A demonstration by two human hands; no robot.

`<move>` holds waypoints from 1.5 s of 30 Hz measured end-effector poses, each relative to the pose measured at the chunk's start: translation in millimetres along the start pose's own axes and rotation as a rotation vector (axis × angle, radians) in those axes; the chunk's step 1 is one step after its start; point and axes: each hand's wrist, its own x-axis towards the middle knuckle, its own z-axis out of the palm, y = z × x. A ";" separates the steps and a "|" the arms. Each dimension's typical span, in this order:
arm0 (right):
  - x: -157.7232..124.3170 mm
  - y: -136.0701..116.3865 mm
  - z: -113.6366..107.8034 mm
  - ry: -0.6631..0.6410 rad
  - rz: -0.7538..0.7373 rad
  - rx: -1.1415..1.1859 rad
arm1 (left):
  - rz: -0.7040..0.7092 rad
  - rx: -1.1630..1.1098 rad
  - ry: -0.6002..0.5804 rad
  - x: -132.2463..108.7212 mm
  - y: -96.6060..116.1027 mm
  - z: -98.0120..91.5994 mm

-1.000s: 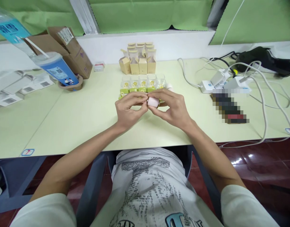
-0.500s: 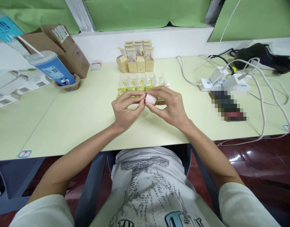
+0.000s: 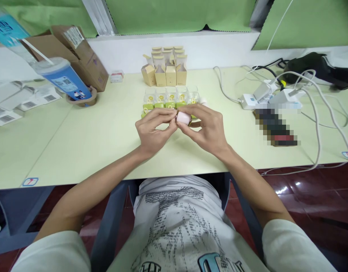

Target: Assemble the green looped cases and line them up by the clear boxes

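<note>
Between both hands is a small pale pink rounded piece [image 3: 183,118]; its exact kind cannot be made out. My right hand [image 3: 209,126] grips it with thumb below and fingers above, and a dark, yellowish edge shows behind it. My left hand [image 3: 156,128] pinches at its left end with thumb and fingertips, which hide what they hold there. Just beyond the hands, several small green cases [image 3: 170,106] with ring loops stand in a row, partly covered by my fingers. Behind them are rows of clear plastic cups [image 3: 170,91] with yellow smiley marks.
Several open small cardboard boxes [image 3: 170,75] stand against the wall. To the left are a blue drink cup [image 3: 67,83], a brown carton [image 3: 91,70] and white boxes [image 3: 47,96]. A power strip [image 3: 249,101] with looping cables and a blurred-out object [image 3: 276,128] lie right.
The pink piece has turned slightly in my fingers. Both hands keep their hold on it, and the whole view has shifted a little.
</note>
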 end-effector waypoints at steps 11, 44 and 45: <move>0.3 -4.0 0.5 0.008 0.030 0.032 | 0.054 -0.047 0.010 4.6 1.5 -0.7; 2.8 5.6 -8.1 0.039 -0.085 -0.010 | -0.110 -0.061 -0.299 0.4 3.1 -9.5; 1.9 6.2 -7.4 0.049 -0.110 -0.052 | -0.105 -0.050 -0.295 0.0 3.3 -8.7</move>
